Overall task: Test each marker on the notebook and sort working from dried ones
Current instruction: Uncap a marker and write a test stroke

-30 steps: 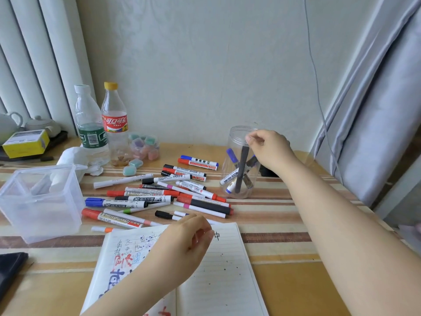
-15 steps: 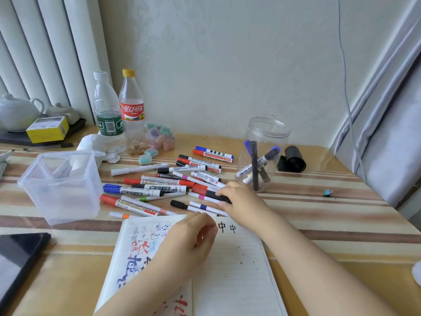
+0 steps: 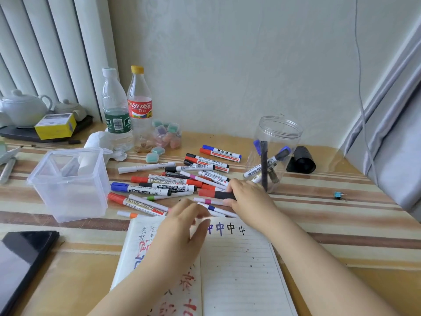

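Left hand [image 3: 182, 226] now lifted; four markers [image 3: 265, 166] jarred.

Left hand [image 3: 182, 226]: fingertips motion-blurred, grip indeterminate; it covers part of the notebook [image 3: 239, 265], whose lower pages leave the frame. Right hand [image 3: 248, 199] hides the rear of a black marker [image 3: 222, 195]. Tablet [image 3: 20, 263] cropped at left.
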Available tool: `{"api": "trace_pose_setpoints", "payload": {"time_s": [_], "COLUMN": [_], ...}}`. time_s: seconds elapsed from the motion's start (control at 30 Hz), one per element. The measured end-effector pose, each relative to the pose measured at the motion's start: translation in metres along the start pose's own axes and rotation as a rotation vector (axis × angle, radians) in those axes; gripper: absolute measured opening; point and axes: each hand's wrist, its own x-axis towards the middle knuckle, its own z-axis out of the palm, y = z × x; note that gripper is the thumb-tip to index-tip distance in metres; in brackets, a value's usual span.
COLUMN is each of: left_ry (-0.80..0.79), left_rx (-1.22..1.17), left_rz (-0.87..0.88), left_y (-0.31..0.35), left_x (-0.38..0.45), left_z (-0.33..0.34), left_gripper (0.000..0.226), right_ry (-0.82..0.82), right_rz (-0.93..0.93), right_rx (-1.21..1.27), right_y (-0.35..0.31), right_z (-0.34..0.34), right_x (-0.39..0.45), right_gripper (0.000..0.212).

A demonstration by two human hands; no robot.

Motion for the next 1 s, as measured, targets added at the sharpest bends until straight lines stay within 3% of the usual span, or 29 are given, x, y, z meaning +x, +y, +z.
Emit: {"api": "trace_pose_setpoints", "payload": {"time_s": [0.1, 0.23, 0.37, 0.47, 0.53, 0.6, 0.73, 0.87, 0.93, 1.0], "left_ry": [0.073, -0.062, -0.207, -0.331, -0.369, -0.395, -0.448, -0.402, -0.363, -0.323], "left_rx": [0.178, 0.356, 0.256, 0.202, 0.107, 0.013, -0.034, -0.035, -0.055, 0.012], "left_rz": [0.056, 0.111, 0.162, 0.068, -0.005, -0.075, -0.033, 0.070, 0.047, 0.008], "left_y": [-0.004, 0.010, 0.030, 0.044, 0.054, 0.063, 0.083, 0.091, 0.089, 0.082], "left_x": [0.005, 0.010, 0.009, 0.006, 0.003, 0.000, -0.003, -0.005, -0.004, -0.004], "left_z": [-0.006, -0.011, -0.010, -0.012, -0.015, -0.014, -0.006, -0.003, -0.006, -0.009], "left_gripper": [0.021, 0.035, 0.035, 0.034, 0.026, 0.013, 0.010, 0.023, 0.027, 0.021], "right_ry": [0.074, 0.082, 0.095, 0.098, 0.091, 0.050, -0.015, 0.058, -0.006, -0.062], "right_rz": [-0.075, -0.135, 0.102, 0.210, 0.246, 0.251, 0.191, 0.210, 0.255, 0.289], "right_rx": [0.067, 0.126, 0.332, 0.820, 1.319, 1.633, 1.543, 1.606, 1.631, 1.362], "right_y": [-0.008, -0.009, 0.003, 0.012, 0.016, 0.012, -0.011, -0.027, -0.033, -0.035], "right_z": [-0.026, -0.051, -0.062, -0.066, -0.064, -0.059, -0.045, -0.042, -0.044, -0.044], "right_x": [-0.024, -0.064, -0.092, -0.108, -0.117, -0.125, -0.130, -0.124, -0.122, -0.127], "right_gripper": [0.023, 0.021, 0.041, 0.040, 0.027, 0.012, 0.021, 0.027, 0.033, 0.045]}}
